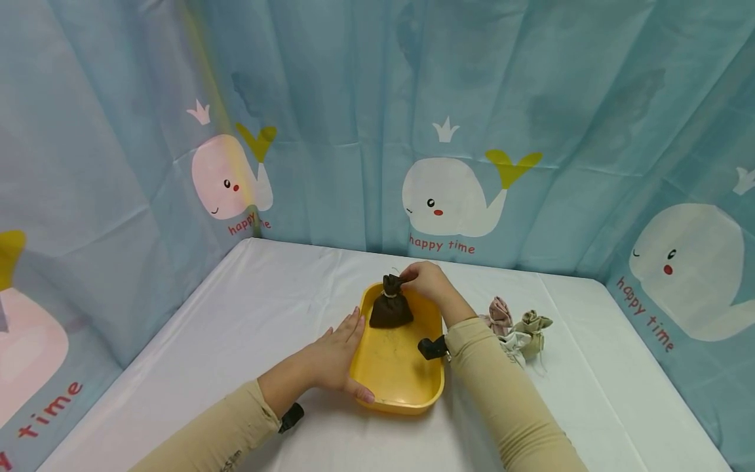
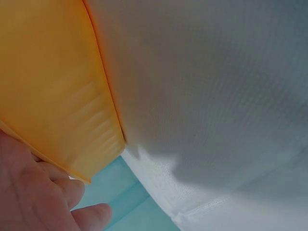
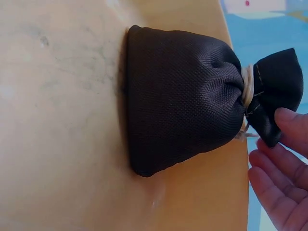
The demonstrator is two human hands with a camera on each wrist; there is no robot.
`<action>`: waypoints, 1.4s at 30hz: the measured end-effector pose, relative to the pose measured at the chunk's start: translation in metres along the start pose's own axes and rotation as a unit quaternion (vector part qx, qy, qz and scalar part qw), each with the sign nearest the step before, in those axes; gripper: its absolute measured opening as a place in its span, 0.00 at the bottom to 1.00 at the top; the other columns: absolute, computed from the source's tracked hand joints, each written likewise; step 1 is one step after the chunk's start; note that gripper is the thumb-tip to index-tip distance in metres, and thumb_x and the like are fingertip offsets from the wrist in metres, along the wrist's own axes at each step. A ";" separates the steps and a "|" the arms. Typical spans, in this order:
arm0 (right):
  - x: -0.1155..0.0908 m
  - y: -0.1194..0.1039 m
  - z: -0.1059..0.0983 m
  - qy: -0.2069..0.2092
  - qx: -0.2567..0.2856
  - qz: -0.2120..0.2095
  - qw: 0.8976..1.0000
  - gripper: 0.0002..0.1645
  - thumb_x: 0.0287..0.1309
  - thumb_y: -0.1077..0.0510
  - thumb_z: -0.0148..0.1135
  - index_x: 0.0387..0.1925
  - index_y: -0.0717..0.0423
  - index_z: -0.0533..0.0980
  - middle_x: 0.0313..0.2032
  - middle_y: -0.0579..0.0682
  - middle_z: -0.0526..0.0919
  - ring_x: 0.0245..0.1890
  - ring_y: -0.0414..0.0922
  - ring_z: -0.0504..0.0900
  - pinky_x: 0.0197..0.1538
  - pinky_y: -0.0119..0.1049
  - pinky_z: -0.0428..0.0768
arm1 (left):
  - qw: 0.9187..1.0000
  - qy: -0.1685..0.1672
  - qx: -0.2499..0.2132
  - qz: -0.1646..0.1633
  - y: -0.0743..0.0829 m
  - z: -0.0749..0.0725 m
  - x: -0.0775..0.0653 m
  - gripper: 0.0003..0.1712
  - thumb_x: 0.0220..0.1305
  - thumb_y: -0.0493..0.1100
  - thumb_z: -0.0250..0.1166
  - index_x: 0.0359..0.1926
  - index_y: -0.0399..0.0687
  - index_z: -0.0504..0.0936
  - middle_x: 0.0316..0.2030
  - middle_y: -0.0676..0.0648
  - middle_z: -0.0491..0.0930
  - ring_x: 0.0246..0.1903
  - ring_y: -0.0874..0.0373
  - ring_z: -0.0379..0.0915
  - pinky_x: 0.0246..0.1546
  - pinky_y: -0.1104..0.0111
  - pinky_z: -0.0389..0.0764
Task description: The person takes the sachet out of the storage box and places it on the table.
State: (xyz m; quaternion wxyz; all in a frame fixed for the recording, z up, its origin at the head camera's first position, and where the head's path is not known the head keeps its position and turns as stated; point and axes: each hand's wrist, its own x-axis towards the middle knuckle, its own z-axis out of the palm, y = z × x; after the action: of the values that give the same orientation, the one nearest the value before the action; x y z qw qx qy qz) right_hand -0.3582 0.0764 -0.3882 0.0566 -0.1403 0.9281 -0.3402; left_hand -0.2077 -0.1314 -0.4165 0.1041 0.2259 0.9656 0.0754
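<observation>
A dark brown cloth pouch (image 1: 390, 311), tied at the neck with pale string (image 3: 248, 85), stands upright at the far end of a yellow plastic tub (image 1: 392, 373). My right hand (image 1: 429, 282) pinches one corner of the pouch's gathered top between thumb and fingers, as the right wrist view shows up close. Along the tub's left side lies my left hand (image 1: 335, 354), fingers extended at the rim and thumb at the near left corner. From the left wrist, the fingers (image 2: 72, 192) appear at the rim beside the tub's outer wall (image 2: 62, 91).
Right of the tub, beyond my right forearm, several more tied pouches sit together: a pink one (image 1: 499, 314), an olive one (image 1: 533, 331) and a white one (image 1: 514, 345). White cloth (image 1: 277, 308) covers the table. A blue whale-print curtain (image 1: 330, 131) hangs behind and at both sides.
</observation>
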 end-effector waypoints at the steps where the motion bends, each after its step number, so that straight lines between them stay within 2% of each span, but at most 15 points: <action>1: 0.000 0.000 0.000 0.000 0.000 0.001 1.000 0.06 0.53 0.59 0.65 0.35 0.53 0.82 0.33 0.47 0.83 0.36 0.44 0.78 0.47 0.40 0.76 | 1.000 0.001 0.000 0.001 0.000 0.000 0.000 0.83 0.21 0.88 0.49 0.70 0.39 0.37 0.70 0.41 0.28 0.70 0.50 0.29 0.63 0.48 0.52; 5: -0.002 0.000 0.000 -0.002 -0.002 0.000 1.000 0.03 0.53 0.59 0.65 0.30 0.53 0.82 0.29 0.47 0.83 0.32 0.44 0.76 0.43 0.39 0.76 | 1.000 0.003 0.001 0.003 0.000 0.000 -0.001 0.83 0.21 0.88 0.49 0.70 0.38 0.36 0.70 0.40 0.28 0.70 0.50 0.29 0.62 0.48 0.53; 11: -0.005 -0.001 -0.001 -0.005 -0.014 -0.005 1.000 0.05 0.53 0.57 0.65 0.25 0.51 0.83 0.26 0.46 0.83 0.29 0.43 0.74 0.37 0.36 0.74 | 1.000 -0.001 -0.002 -0.003 0.001 -0.001 -0.002 0.83 0.21 0.88 0.50 0.70 0.39 0.36 0.70 0.41 0.27 0.70 0.50 0.29 0.63 0.49 0.52; 19: -0.011 -0.003 -0.004 -0.024 -0.011 -0.004 1.000 0.04 0.53 0.57 0.65 0.26 0.49 0.84 0.26 0.44 0.83 0.29 0.43 0.76 0.40 0.36 0.76 | 1.000 0.007 -0.006 0.003 0.002 -0.002 -0.002 0.82 0.22 0.87 0.52 0.70 0.37 0.37 0.70 0.40 0.29 0.70 0.49 0.31 0.62 0.48 0.53; 28: -0.018 -0.007 -0.013 -0.026 -0.026 -0.032 0.999 0.05 0.54 0.56 0.63 0.26 0.47 0.83 0.27 0.46 0.83 0.30 0.43 0.75 0.38 0.36 0.75 | 1.000 0.004 -0.007 0.001 0.002 -0.002 -0.002 0.83 0.21 0.87 0.52 0.70 0.38 0.37 0.70 0.40 0.28 0.70 0.49 0.30 0.62 0.48 0.53; 38: -0.033 -0.012 -0.033 -0.012 -0.012 -0.061 0.998 0.06 0.56 0.56 0.62 0.28 0.48 0.84 0.28 0.45 0.84 0.30 0.43 0.75 0.36 0.37 0.75 | 1.000 0.004 -0.014 0.003 0.002 -0.003 -0.003 0.83 0.22 0.87 0.53 0.70 0.37 0.37 0.70 0.40 0.29 0.69 0.48 0.31 0.62 0.48 0.53; 42: -0.040 -0.016 -0.042 -0.007 -0.004 -0.058 0.998 0.06 0.56 0.55 0.62 0.28 0.47 0.84 0.28 0.43 0.83 0.33 0.43 0.76 0.39 0.39 0.75 | 1.000 0.008 -0.010 0.005 0.001 -0.002 -0.003 0.82 0.23 0.86 0.54 0.70 0.37 0.37 0.70 0.40 0.29 0.69 0.48 0.32 0.62 0.48 0.53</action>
State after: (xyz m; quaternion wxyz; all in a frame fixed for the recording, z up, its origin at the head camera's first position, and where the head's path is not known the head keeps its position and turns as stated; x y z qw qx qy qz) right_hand -0.3248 0.1026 -0.3450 0.0424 -0.1967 0.9194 -0.3379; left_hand -0.2050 -0.1316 -0.4136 0.0981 0.2295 0.9644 0.0874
